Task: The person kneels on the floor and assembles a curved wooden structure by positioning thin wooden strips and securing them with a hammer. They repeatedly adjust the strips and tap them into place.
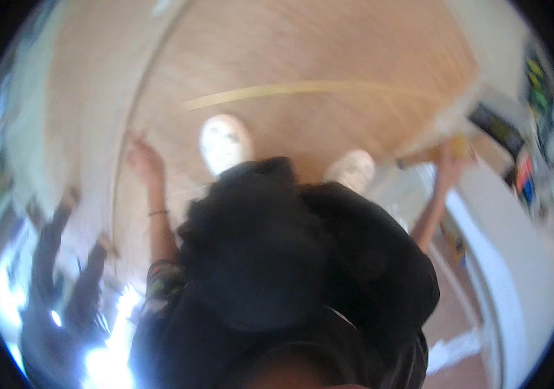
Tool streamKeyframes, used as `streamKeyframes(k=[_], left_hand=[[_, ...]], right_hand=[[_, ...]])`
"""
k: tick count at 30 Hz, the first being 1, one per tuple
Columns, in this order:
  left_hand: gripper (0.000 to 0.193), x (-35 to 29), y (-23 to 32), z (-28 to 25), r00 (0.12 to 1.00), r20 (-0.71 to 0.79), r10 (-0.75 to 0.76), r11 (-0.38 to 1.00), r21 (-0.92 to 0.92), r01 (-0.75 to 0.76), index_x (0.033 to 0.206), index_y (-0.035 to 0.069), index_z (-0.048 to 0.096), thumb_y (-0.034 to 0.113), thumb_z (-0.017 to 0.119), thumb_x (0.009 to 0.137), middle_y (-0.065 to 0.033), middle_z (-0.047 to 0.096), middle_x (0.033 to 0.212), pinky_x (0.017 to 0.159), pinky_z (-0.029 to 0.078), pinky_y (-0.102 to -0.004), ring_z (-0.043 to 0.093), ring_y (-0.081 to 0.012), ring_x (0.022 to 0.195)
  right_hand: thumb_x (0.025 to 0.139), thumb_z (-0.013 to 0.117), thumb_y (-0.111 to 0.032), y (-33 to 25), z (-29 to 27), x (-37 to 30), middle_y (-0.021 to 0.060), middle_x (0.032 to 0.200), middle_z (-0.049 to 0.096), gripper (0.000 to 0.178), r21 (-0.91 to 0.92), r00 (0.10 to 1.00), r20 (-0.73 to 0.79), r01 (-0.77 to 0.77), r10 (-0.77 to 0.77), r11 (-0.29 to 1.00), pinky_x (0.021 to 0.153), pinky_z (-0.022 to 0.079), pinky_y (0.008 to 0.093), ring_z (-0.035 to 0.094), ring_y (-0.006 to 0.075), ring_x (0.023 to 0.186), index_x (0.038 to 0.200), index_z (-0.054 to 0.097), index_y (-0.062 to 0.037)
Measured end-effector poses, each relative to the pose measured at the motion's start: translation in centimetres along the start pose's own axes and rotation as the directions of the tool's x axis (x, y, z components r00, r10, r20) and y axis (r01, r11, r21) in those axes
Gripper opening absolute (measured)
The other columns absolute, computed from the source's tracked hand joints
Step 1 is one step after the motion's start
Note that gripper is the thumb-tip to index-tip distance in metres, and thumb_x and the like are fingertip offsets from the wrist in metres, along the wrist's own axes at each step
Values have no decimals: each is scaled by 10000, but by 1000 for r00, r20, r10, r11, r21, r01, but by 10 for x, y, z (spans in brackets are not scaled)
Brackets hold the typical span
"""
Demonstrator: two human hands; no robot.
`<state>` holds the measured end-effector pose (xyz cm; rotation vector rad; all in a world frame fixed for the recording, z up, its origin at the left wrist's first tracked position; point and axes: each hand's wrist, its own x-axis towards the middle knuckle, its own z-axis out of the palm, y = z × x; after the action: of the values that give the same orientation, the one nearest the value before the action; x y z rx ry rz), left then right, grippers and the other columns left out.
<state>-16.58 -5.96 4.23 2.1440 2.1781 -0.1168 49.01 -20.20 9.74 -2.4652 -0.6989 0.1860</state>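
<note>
My left hand (144, 160) is held out over the brown floor, beside a long curved dark line. Its fingers look apart, with nothing visible in them, though blur softens their outline. On the other side, my right hand (450, 167) is closed around a tan, bar-like tool (421, 155) with a dark tip. A yellow part (462, 146) shows by the fingers. Smearing hides the tool's exact kind. The hand is above the end of a pale, long panel or ledge (484, 188).
A yellow strip (257, 94) crosses the floor ahead of my white shoes (225, 144). At the right lie a dark box-like item (497, 125) and assorted clutter (553, 146). Another person in dark clothing (63, 298) is at the lower left, near bright lights.
</note>
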Motion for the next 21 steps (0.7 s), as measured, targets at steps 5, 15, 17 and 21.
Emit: streamKeyframes(k=[5,15,17,21], left_hand=[[870,56,81,-2,891,-47,451,877,-163,-452,1521,78,264,284,740,822,-190,420,1471,1096,322,-473,415,-361,1337],[933,83,88,-3,833,210,511,859,-92,-504,1480,105,356,325,839,712,-160,481,1397,1077,329,-479,430,-330,1317],[917,81,75,-1,838,207,505,862,-80,-500,1471,94,368,314,838,716,-162,487,1392,1071,338,-480,437,-337,1311],[907,78,70,1,823,200,531,847,-153,-509,1468,78,367,272,839,719,-174,485,1393,1066,347,-481,437,-361,1306]], right_hand=[[797,695,-204,-1,-26,-45,253,1166,582,654,-427,824,565,328,-35,843,823,518,496,644,417,941,1379,431,-63],[882,591,-184,123,-33,-74,107,1110,608,334,-942,871,323,256,371,218,884,438,485,611,313,1036,1212,573,-136],[898,571,-187,159,-51,-68,99,1114,608,300,-974,894,221,185,388,129,902,420,491,600,303,1052,1191,608,-138],[904,563,-206,222,-86,-56,99,1140,607,283,-992,922,103,123,372,-32,910,415,469,588,292,1071,1164,651,-135]])
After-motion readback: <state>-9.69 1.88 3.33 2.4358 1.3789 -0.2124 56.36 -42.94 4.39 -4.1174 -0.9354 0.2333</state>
